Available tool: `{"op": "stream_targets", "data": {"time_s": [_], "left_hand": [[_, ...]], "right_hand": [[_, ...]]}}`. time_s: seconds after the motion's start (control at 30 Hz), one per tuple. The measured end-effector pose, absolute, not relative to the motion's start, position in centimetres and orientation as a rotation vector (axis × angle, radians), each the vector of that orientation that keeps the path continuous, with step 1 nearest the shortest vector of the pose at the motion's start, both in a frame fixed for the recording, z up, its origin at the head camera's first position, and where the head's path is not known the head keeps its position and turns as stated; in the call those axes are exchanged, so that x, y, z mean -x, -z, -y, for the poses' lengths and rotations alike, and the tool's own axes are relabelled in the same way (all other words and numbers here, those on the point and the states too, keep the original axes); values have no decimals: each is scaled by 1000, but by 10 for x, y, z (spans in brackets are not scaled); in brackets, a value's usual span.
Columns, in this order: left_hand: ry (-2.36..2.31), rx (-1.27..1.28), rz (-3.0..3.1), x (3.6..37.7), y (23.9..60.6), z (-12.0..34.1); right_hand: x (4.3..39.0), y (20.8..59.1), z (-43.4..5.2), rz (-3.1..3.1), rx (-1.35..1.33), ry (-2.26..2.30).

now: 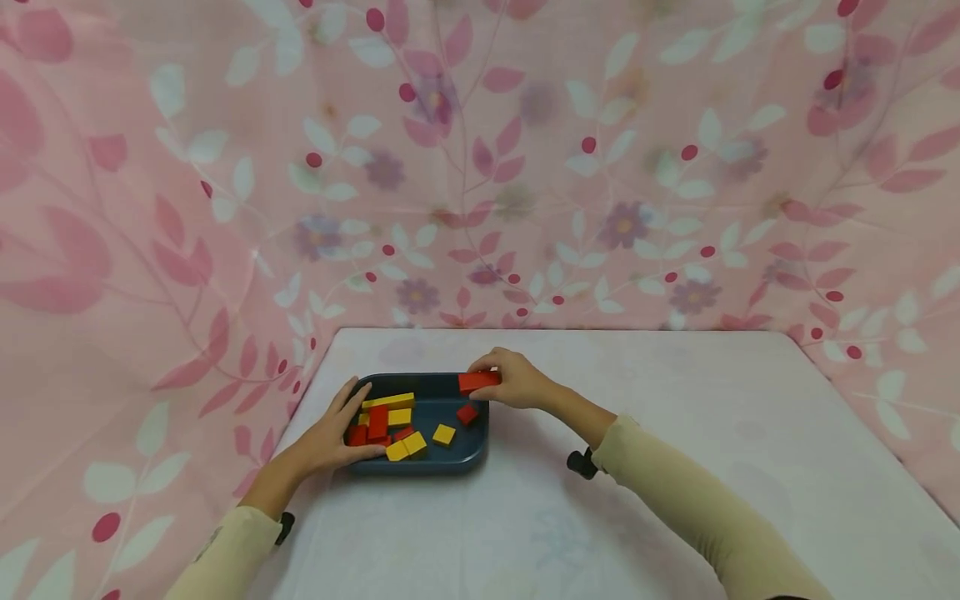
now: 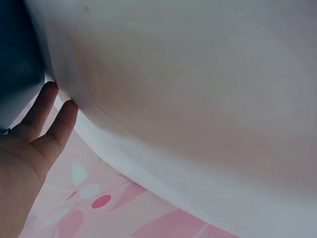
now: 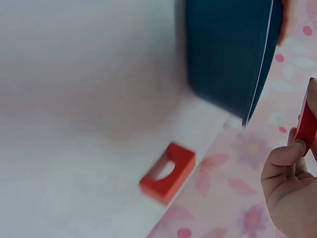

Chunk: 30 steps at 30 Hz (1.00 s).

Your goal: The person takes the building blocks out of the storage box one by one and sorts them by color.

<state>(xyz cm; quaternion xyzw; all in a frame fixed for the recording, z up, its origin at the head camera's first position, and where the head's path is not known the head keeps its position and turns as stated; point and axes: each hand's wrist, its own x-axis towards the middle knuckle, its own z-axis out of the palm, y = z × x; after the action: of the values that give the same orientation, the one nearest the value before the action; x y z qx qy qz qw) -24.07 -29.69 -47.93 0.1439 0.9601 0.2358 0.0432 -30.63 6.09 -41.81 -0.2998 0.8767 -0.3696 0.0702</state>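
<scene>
A dark blue tray [image 1: 457, 462] on the table holds several red and yellow blocks. At its left end my left hand [image 1: 332, 437] rests with fingers spread, the thumb reaching over the blocks near the front rim. Two straight fingers lie alongside the tray [image 2: 17, 64] in the left wrist view. Above the back right corner, my right hand [image 1: 517, 379] pinches a red block [image 1: 476, 382] between thumb and fingers. In the right wrist view this red block [image 3: 307, 126] is partly cut off by the frame edge.
A red block with a curved cut-out [image 3: 171, 173] lies on the table near its back edge, beyond the tray. A white cloth covers the table [image 1: 637, 500]. Pink flowered fabric [image 1: 525, 167] hangs behind and at the sides.
</scene>
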Motion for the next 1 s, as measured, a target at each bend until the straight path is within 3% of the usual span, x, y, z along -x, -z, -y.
{"op": "stream_targets", "data": {"time_s": [1.0], "left_hand": [[-721,-434,-2933,241,479,296]], "right_hand": [[325,410,-118,-2713,820,1099]]}}
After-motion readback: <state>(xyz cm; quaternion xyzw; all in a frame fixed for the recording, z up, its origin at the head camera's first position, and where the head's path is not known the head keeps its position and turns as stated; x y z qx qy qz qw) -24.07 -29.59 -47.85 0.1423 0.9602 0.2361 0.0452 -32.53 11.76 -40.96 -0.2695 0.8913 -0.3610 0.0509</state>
